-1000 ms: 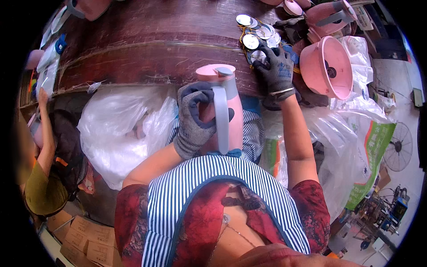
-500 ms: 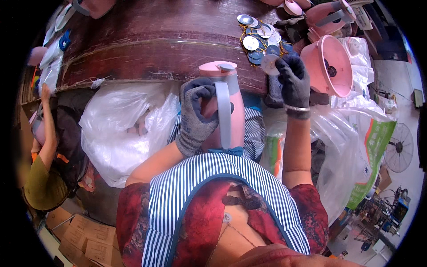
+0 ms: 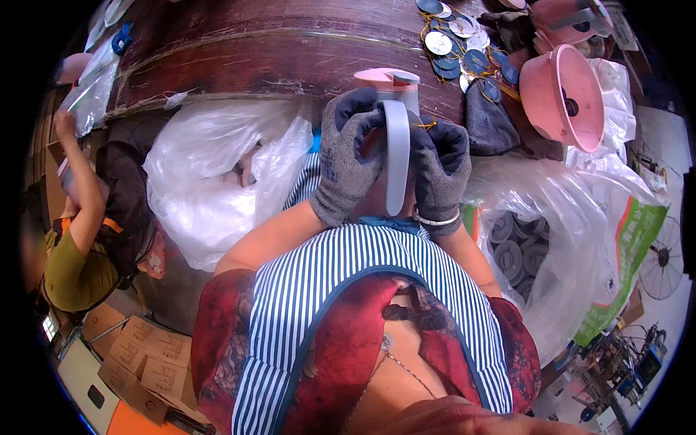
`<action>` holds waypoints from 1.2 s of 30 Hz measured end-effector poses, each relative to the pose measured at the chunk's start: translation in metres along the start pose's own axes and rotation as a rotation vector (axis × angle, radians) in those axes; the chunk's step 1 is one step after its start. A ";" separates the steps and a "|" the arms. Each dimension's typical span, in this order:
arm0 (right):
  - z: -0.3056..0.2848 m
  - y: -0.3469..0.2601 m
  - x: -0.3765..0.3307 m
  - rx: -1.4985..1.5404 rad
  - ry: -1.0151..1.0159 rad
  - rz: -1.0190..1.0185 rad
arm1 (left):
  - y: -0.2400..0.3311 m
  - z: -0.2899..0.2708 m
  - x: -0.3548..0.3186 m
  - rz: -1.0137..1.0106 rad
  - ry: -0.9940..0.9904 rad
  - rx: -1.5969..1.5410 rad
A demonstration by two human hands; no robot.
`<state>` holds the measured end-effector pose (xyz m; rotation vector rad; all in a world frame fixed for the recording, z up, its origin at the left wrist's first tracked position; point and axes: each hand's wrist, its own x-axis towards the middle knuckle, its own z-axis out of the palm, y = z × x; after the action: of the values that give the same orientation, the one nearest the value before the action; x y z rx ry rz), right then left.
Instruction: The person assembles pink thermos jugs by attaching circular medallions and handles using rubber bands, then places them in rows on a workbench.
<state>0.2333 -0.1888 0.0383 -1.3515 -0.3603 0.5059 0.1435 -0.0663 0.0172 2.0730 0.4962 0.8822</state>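
In front of my chest stands a pink jug with a grey handle (image 3: 396, 163) and a pink lid (image 3: 386, 77). My left hand (image 3: 350, 159), in a grey knit glove with dark fingers, is closed at the jug's left side, its fingertips against the upper handle. On the other side my right hand (image 3: 442, 170), gloved alike, pinches a round tag by its yellow cord (image 3: 426, 125) beside the handle. The tag's disc is mostly hidden by the fingers and handle. Several round dark and white tags (image 3: 464, 45) with yellow cords lie on the dark red table (image 3: 290, 61).
A pink basin (image 3: 560, 98) and another pink jug (image 3: 562, 20) stand at the right. A dark cloth (image 3: 491, 123) lies by the tags. Plastic bags flank me; the right one holds grey round parts (image 3: 511, 257). At the left, another person's arm (image 3: 87, 185) reaches up near cartons (image 3: 152, 355).
My right hand has moved left from beside the tag pile to the jug's handle, carrying a round tag. My left hand has shifted up toward the handle's top. The view has shifted slightly.
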 end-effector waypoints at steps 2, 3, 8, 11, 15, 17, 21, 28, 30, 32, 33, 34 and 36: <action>-0.002 0.000 0.000 0.033 0.020 0.011 | 0.003 -0.005 -0.001 -0.005 -0.063 0.041; -0.001 0.003 -0.001 0.042 0.040 -0.005 | 0.003 -0.005 -0.004 0.008 -0.069 0.029; -0.003 0.016 0.000 -0.055 0.008 -0.150 | 0.003 -0.005 -0.002 0.047 -0.100 0.013; -0.006 0.014 0.001 -0.033 -0.021 -0.113 | 0.005 -0.002 0.001 -0.019 -0.096 0.009; -0.012 0.019 0.001 -0.047 -0.012 -0.105 | 0.004 -0.004 -0.002 -0.035 -0.171 0.025; -0.011 0.012 0.000 -0.067 -0.013 -0.101 | 0.004 -0.004 -0.004 -0.043 -0.161 -0.010; -0.010 0.001 -0.002 0.039 0.016 0.022 | 0.016 -0.010 -0.005 0.027 -0.041 0.010; -0.014 0.006 0.002 0.282 0.096 0.132 | 0.017 -0.037 0.006 -0.682 -0.053 -0.939; -0.016 0.000 0.008 0.453 0.058 0.207 | 0.002 -0.053 0.012 -0.745 -0.123 -1.374; -0.008 -0.005 0.014 0.436 0.045 0.204 | -0.007 -0.054 0.021 -0.675 -0.137 -1.505; -0.004 -0.005 0.015 0.422 0.042 0.187 | -0.011 -0.055 0.025 -0.639 -0.146 -1.570; 0.000 -0.007 0.019 0.404 0.032 0.168 | -0.012 -0.056 0.030 -0.595 -0.150 -1.638; 0.005 -0.011 0.024 0.303 0.032 0.122 | -0.007 -0.053 0.040 -0.506 -0.177 -1.676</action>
<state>0.2521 -0.1728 0.0492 -1.0898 -0.1668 0.6131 0.1310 -0.0098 0.0507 0.4259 0.0396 0.4335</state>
